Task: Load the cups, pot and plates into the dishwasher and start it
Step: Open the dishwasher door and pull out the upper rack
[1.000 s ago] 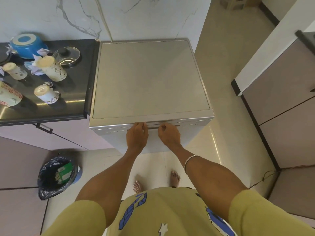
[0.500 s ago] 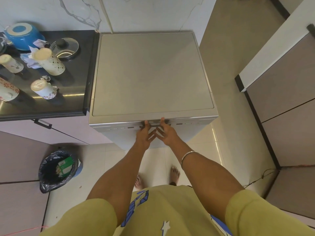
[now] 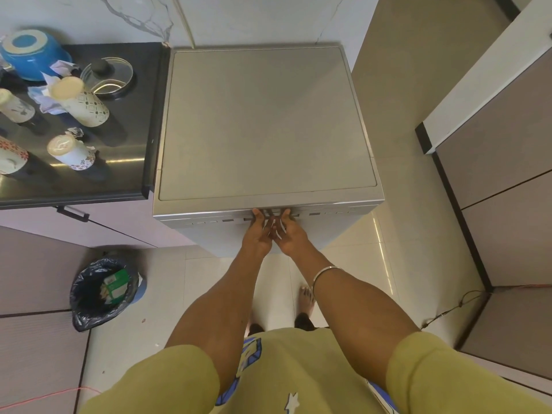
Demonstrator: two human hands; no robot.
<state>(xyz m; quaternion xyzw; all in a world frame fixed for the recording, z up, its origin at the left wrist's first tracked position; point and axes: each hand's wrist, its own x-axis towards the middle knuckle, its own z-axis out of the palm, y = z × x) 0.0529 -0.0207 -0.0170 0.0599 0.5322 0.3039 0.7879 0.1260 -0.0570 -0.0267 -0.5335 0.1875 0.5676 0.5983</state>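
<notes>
The silver dishwasher (image 3: 263, 121) stands with its door closed, seen from above. My left hand (image 3: 258, 234) and my right hand (image 3: 291, 234) meet palm up at the middle of the door's top edge, with fingers hooked into the handle recess (image 3: 273, 211). On the black counter (image 3: 131, 138) to the left stand a blue pot (image 3: 31, 52), a glass lid (image 3: 106, 74) and several cups, among them a tall patterned cup (image 3: 79, 101) and a white cup (image 3: 70, 150). No plates are in view.
A bin with a black liner (image 3: 104, 291) sits on the floor at the lower left. Grey cabinets (image 3: 507, 174) line the right side, with a thin cable (image 3: 448, 312) on the floor at their foot. My bare feet stand just in front of the dishwasher.
Both hands have come together at the centre of the door's top edge and turned palm up, fingers moving into the handle recess. The door has not moved.
</notes>
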